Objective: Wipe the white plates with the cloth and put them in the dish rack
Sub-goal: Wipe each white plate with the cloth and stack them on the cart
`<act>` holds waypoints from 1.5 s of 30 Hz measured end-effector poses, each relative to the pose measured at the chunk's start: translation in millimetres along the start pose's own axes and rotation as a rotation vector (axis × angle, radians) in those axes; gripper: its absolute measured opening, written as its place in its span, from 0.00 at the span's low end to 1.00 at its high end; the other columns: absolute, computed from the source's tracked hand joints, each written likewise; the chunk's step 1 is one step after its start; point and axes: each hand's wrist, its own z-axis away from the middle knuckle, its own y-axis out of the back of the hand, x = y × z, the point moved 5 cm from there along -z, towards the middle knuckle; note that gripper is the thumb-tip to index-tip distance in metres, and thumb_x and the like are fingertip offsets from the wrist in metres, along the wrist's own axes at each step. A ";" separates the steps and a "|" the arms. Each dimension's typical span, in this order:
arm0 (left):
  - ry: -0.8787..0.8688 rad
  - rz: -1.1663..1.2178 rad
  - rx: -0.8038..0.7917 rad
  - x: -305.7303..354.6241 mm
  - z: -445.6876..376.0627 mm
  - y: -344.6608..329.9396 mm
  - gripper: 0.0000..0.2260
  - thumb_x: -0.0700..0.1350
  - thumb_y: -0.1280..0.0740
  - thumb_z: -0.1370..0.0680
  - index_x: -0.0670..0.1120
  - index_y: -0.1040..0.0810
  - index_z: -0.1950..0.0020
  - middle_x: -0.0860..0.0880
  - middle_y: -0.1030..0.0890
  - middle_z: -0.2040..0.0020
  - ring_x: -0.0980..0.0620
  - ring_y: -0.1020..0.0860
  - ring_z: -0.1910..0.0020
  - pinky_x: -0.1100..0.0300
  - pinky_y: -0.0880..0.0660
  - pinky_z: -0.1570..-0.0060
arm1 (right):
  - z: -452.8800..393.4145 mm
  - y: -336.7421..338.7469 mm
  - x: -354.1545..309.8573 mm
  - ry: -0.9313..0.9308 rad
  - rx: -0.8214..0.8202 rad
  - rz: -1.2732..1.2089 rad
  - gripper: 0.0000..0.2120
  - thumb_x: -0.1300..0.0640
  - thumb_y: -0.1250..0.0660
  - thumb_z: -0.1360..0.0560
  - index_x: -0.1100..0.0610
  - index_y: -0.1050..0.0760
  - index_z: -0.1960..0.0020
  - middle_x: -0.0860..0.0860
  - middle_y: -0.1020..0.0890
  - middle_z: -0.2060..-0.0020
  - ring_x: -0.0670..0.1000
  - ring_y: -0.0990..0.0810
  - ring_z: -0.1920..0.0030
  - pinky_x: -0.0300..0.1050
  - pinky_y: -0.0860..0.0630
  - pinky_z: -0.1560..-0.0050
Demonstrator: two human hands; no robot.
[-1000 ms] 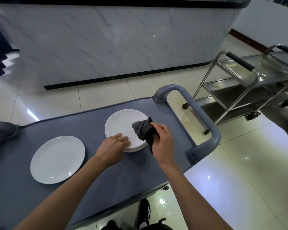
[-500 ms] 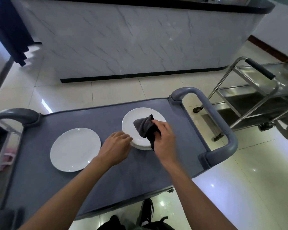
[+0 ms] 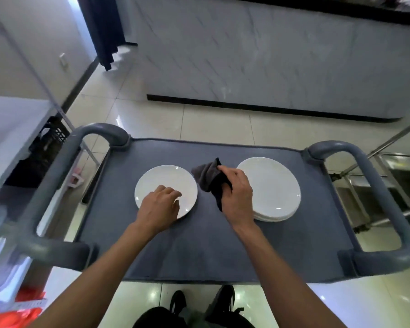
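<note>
Left hand: the left hand (image 3: 160,205) lies over the near edge of the single plate (image 3: 169,183), fingers curled down onto its surface; whether they hook the rim or only press on it cannot be told.
Right hand: the right hand (image 3: 234,192) grips the dark cloth (image 3: 207,176), bunched between thumb and fingers, with loose folds sticking out beyond the knuckles and toward the left hand.
Single plate: flat on the grey cart top (image 3: 199,252), partly under the left hand, just beside the cloth on its left.
Stack of plates (image 3: 273,185): just right of the right hand, the wrist overlapping its near left edge; several plates, the exact count unclear.
Dish rack: not in view, so its place relative to either hand cannot be told.
Step in hand: by my reading, getting hold of the single plate so the cloth can be brought across to it.
Doing it well: get the left fingers under the rim or pin the plate firmly, since a glazed plate will probably slide on the cart top; spread the cloth flatter against the palm so more of it meets the surface; wipe from the middle outward and round the rim, then turn the plate for the back.
Risk: a loose hold while lifting could let the plate slip toward the cart edge.
</note>
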 end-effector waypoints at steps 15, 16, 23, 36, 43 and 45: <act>0.803 0.611 0.005 -132.0 41.7 -28.7 0.08 0.49 0.31 0.29 0.46 0.21 0.56 0.49 0.17 0.60 0.44 0.19 0.56 0.53 0.23 0.55 | 11.6 -137.0 -20.7 -0.090 -0.407 -0.074 0.20 0.69 0.37 0.22 0.58 0.23 0.32 0.54 0.22 0.43 0.51 0.25 0.43 0.24 0.36 0.45; 0.836 0.653 -0.006 -133.6 40.3 -31.7 0.08 0.49 0.32 0.31 0.47 0.21 0.57 0.51 0.17 0.61 0.45 0.18 0.56 0.53 0.21 0.55 | 12.4 -143.5 -19.0 -0.105 -0.423 -0.074 0.20 0.68 0.37 0.21 0.57 0.23 0.31 0.54 0.22 0.43 0.51 0.25 0.42 0.26 0.36 0.44; 1.018 1.047 -0.012 -131.1 31.6 -56.7 0.12 0.39 0.32 0.26 0.43 0.19 0.43 0.43 0.16 0.48 0.41 0.16 0.51 0.43 0.16 0.59 | 21.4 -170.0 -8.0 -0.146 -0.484 -0.040 0.18 0.61 0.33 0.20 0.56 0.24 0.31 0.54 0.22 0.41 0.53 0.26 0.39 0.45 0.30 0.35; 1.103 1.240 0.016 -114.5 25.4 -62.9 0.09 0.30 0.37 0.24 0.44 0.25 0.53 0.41 0.18 0.54 0.44 0.15 0.60 0.51 0.19 0.68 | 40.1 -164.4 4.7 0.303 -0.796 0.206 0.38 0.67 0.34 0.24 0.51 0.42 0.19 0.53 0.44 0.19 0.59 0.37 0.26 0.55 0.35 0.27; 1.046 1.440 -0.063 -99.8 26.7 -58.1 0.18 0.28 0.40 0.23 0.42 0.28 0.36 0.41 0.19 0.43 0.39 0.17 0.49 0.45 0.17 0.62 | 37.2 -160.1 11.0 0.299 -0.738 0.162 0.38 0.73 0.36 0.24 0.49 0.41 0.20 0.52 0.41 0.20 0.60 0.33 0.32 0.56 0.29 0.33; 0.988 1.476 -0.097 -93.3 27.3 -54.4 0.23 0.26 0.41 0.25 0.44 0.26 0.35 0.40 0.18 0.43 0.37 0.17 0.48 0.39 0.18 0.56 | 40.6 -158.4 9.9 0.310 -0.716 0.149 0.37 0.73 0.37 0.24 0.50 0.39 0.20 0.53 0.39 0.21 0.61 0.31 0.34 0.56 0.29 0.33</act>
